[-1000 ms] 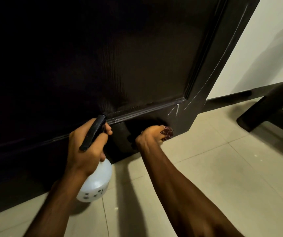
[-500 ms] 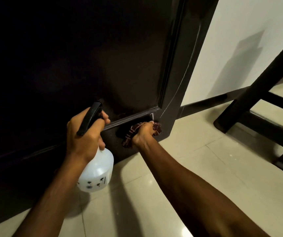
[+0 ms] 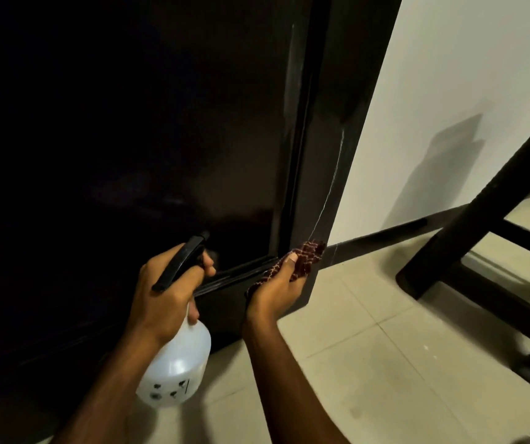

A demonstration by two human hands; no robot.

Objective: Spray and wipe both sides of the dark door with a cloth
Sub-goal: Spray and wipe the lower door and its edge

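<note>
The dark door (image 3: pixel 148 129) fills the left and middle of the view, its right edge running down to the tiled floor. My left hand (image 3: pixel 164 290) grips the black trigger head of a white spray bottle (image 3: pixel 177 370), held low in front of the door's bottom rail. My right hand (image 3: pixel 276 286) holds a dark red patterned cloth (image 3: pixel 308 257) and presses it against the door's lower right corner, on the stile beside the panel moulding. A thin pale streak runs up the stile above the cloth.
A white wall (image 3: pixel 449 107) with a dark skirting board (image 3: pixel 395 232) stands right of the door. A dark stool or small table frame (image 3: pixel 468 238) stands on the beige floor tiles (image 3: pixel 385 363) at the right, close to my right arm.
My right hand with the cloth has moved rightward and up along the bottom rail to the door's lower right corner. My view has shifted upward. The left hand kept hold of the bottle.
</note>
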